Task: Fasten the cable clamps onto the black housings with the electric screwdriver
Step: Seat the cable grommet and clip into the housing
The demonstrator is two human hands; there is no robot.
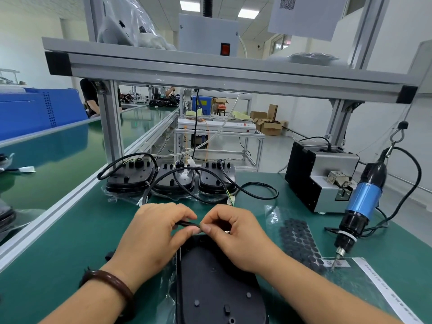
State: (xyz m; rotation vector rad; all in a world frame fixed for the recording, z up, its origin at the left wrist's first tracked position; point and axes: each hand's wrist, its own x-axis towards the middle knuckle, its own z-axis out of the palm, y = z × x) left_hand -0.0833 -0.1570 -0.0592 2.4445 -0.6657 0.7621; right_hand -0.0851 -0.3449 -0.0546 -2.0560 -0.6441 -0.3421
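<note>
Your left grip and right grip pinch the limp cable; hold it close to the rigid housing.

We saw a black housing on the green bench, with a black cable at its far end. Right of it were a blue-and-black screwdriver and a black-dotted sheet; left of it, a brown bracelet.

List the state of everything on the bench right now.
Left hand, pinches the cable.
Right hand, pinches the same cable.
Near housing, lying flat under the hands, unheld.
Electric screwdriver, hanging, unheld, bit pointing down.
Three far housings, in a row, cables attached.
</note>
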